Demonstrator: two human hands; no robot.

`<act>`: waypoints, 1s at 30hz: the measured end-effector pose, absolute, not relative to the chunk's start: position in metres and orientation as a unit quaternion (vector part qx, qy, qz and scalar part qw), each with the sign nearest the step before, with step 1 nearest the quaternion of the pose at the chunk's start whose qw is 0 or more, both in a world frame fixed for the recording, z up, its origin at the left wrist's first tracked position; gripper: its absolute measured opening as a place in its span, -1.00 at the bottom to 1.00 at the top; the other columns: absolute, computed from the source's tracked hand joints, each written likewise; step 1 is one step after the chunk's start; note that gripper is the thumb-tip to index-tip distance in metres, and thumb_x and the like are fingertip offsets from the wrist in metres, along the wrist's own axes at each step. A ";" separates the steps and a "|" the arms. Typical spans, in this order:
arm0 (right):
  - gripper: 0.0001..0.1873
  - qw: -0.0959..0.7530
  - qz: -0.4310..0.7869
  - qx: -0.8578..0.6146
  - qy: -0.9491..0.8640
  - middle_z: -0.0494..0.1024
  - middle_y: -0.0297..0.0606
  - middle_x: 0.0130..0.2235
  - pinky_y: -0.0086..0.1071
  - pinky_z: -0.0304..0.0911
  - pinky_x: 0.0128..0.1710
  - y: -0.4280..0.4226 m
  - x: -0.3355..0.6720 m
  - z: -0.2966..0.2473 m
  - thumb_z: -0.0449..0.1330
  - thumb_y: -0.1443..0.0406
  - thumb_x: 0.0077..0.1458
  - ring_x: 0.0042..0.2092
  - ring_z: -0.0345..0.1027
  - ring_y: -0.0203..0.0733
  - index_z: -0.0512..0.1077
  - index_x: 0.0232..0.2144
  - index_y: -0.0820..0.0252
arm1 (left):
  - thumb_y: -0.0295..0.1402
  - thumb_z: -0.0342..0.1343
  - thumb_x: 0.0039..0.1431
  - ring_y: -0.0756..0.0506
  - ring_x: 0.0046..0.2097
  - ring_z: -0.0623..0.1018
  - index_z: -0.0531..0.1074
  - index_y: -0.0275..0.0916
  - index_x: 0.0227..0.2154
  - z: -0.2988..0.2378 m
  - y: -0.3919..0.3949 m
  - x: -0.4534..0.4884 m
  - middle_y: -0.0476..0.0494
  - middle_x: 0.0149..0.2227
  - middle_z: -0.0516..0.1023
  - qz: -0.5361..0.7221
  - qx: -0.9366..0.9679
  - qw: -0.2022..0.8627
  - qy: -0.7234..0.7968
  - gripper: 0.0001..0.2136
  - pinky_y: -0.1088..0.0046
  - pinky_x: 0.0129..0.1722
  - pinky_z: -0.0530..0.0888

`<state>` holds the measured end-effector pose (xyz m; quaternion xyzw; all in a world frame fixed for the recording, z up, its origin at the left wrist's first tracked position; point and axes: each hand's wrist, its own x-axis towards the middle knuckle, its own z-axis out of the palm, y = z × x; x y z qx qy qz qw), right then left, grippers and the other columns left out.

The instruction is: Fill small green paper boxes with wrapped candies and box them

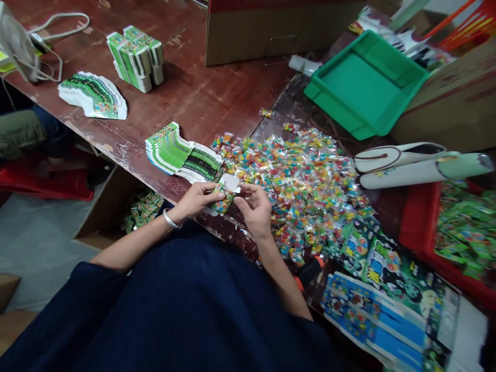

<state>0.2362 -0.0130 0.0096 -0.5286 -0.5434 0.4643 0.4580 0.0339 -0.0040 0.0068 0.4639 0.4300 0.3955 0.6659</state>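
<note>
My left hand [201,199] is closed round a small green printed carton [223,200], its thumb lying across the front. The carton's white top flap [230,182] stands up. My right hand [256,207] pinches the carton's right edge beside the flap, with thumb and index finger close together. Left of the carton, a fanned row of flat green cartons [182,154] lies on the table near its front edge. A wide heap of small clear candy packets [302,181], filled with multicoloured sweets, spreads to the right of my hands.
An empty green tray [372,85] stands at the back right, near a cardboard box [248,39]. Bundled cartons [135,59], another carton fan [93,95] and a small fan [17,46] are left. A red crate [420,219] and printed sheets [372,315] lie right.
</note>
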 end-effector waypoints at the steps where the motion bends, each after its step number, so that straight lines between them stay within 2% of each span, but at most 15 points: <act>1: -0.58 0.451 0.465 -0.531 -0.547 0.64 -0.30 -0.25 -0.30 0.48 -0.24 -0.014 0.233 0.007 0.43 -0.04 0.10 -0.25 0.53 -0.15 0.51 -0.15 0.06 | -0.04 0.40 0.11 -0.08 -0.27 0.57 0.63 -0.26 -0.30 0.004 -0.004 0.037 -0.11 -0.30 0.64 0.413 0.459 0.649 0.444 -0.65 0.35 -0.18 0.53; 3: -0.66 0.442 0.468 -0.540 -0.543 0.62 -0.31 -0.29 -0.29 0.47 -0.22 -0.016 0.227 0.002 0.37 -0.02 0.17 -0.27 0.51 -0.15 0.53 -0.23 0.08 | -0.09 0.45 0.06 -0.08 -0.27 0.56 0.62 -0.25 -0.27 0.001 -0.005 0.044 -0.10 -0.30 0.62 0.448 0.452 0.613 0.467 -0.66 0.34 -0.17 0.55; 5: -0.71 0.456 0.457 -0.553 -0.527 0.60 -0.33 -0.34 -0.30 0.45 -0.23 -0.018 0.223 -0.002 0.33 0.01 0.23 -0.31 0.48 -0.17 0.54 -0.24 0.10 | -0.17 0.48 0.02 -0.06 -0.28 0.55 0.59 -0.22 -0.11 0.000 -0.009 0.050 -0.08 -0.29 0.58 0.486 0.451 0.572 0.484 -0.59 0.37 -0.20 0.57; 8: -0.63 0.507 0.427 -0.555 -0.502 0.60 -0.33 -0.32 -0.32 0.43 -0.26 -0.018 0.218 -0.006 0.35 0.05 0.20 -0.31 0.47 -0.19 0.54 -0.03 0.08 | -0.24 0.46 0.09 -0.01 -0.30 0.50 0.47 -0.11 0.20 -0.001 -0.014 0.053 -0.06 -0.21 0.52 0.502 0.484 0.536 0.477 -0.40 0.47 -0.30 0.55; 10: -0.54 0.541 0.399 -0.548 -0.498 0.60 -0.33 -0.30 -0.32 0.42 -0.27 -0.019 0.216 -0.011 0.37 0.06 0.19 -0.31 0.46 -0.20 0.51 0.08 0.07 | -0.24 0.43 0.15 0.00 -0.31 0.47 0.45 -0.10 0.25 -0.002 -0.015 0.051 -0.07 -0.18 0.51 0.490 0.517 0.535 0.454 -0.40 0.52 -0.35 0.50; 13: -0.60 0.560 0.355 -0.544 -0.515 0.59 -0.31 -0.28 -0.30 0.42 -0.25 -0.019 0.215 -0.019 0.35 0.04 0.21 -0.30 0.46 -0.21 0.56 0.01 0.07 | -0.24 0.42 0.18 -0.01 -0.27 0.46 0.50 -0.17 0.18 -0.005 -0.013 0.047 -0.09 -0.19 0.53 0.468 0.547 0.551 0.423 -0.48 0.52 -0.32 0.49; 16: -0.74 0.548 0.347 -0.543 -0.534 0.57 -0.32 -0.32 -0.29 0.41 -0.24 -0.019 0.216 -0.024 0.30 0.04 0.26 -0.31 0.44 -0.20 0.57 -0.22 0.09 | -0.26 0.41 0.19 -0.01 -0.28 0.48 0.55 -0.23 0.07 -0.008 -0.010 0.043 -0.08 -0.24 0.55 0.432 0.544 0.595 0.405 -0.59 0.50 -0.31 0.49; 19: -0.70 0.528 0.359 -0.535 -0.553 0.56 -0.30 -0.32 -0.26 0.40 -0.19 -0.017 0.217 -0.025 0.28 0.06 0.27 -0.25 0.47 -0.16 0.47 -0.40 0.10 | -0.32 0.41 0.16 -0.08 -0.15 0.56 0.55 -0.26 -0.01 -0.009 -0.010 0.041 -0.16 -0.12 0.59 0.415 0.531 0.623 0.398 -0.64 0.43 -0.17 0.54; 21: -0.72 0.522 0.372 -0.529 -0.556 0.61 -0.21 -0.19 -0.21 0.41 -0.09 -0.017 0.217 -0.024 0.30 0.07 0.25 -0.10 0.52 -0.08 0.46 -0.40 0.10 | -0.33 0.41 0.14 -0.11 -0.06 0.57 0.51 -0.26 -0.03 -0.010 -0.011 0.042 -0.19 -0.07 0.58 0.423 0.515 0.630 0.399 -0.64 0.42 -0.13 0.56; 23: -0.76 0.537 0.398 -0.519 -0.533 0.63 -0.18 -0.11 -0.19 0.42 -0.03 -0.016 0.216 -0.022 0.34 0.08 0.22 -0.03 0.53 -0.05 0.47 -0.30 0.08 | -0.31 0.44 0.09 -0.10 -0.08 0.56 0.45 -0.23 -0.06 -0.010 -0.012 0.043 -0.16 -0.09 0.53 0.439 0.486 0.638 0.405 -0.60 0.48 -0.21 0.56; 26: -0.72 0.554 0.446 -0.499 -0.495 0.62 -0.28 -0.23 -0.23 0.45 -0.09 -0.014 0.215 -0.016 0.39 0.09 0.17 -0.17 0.54 -0.13 0.43 -0.22 0.05 | -0.30 0.47 0.01 -0.05 -0.16 0.54 0.34 -0.20 -0.11 -0.009 -0.013 0.044 -0.09 -0.14 0.44 0.446 0.457 0.647 0.417 -0.53 0.56 -0.34 0.54; 30: -0.68 0.502 0.502 -0.485 -0.510 0.60 -0.31 -0.31 -0.27 0.44 -0.14 -0.006 0.220 -0.007 0.42 0.03 0.12 -0.23 0.50 -0.16 0.46 -0.39 0.07 | -0.36 0.40 0.08 -0.09 -0.08 0.56 0.33 -0.19 -0.09 -0.006 -0.015 0.041 -0.11 -0.11 0.44 0.431 0.499 0.613 0.435 -0.59 0.54 -0.32 0.56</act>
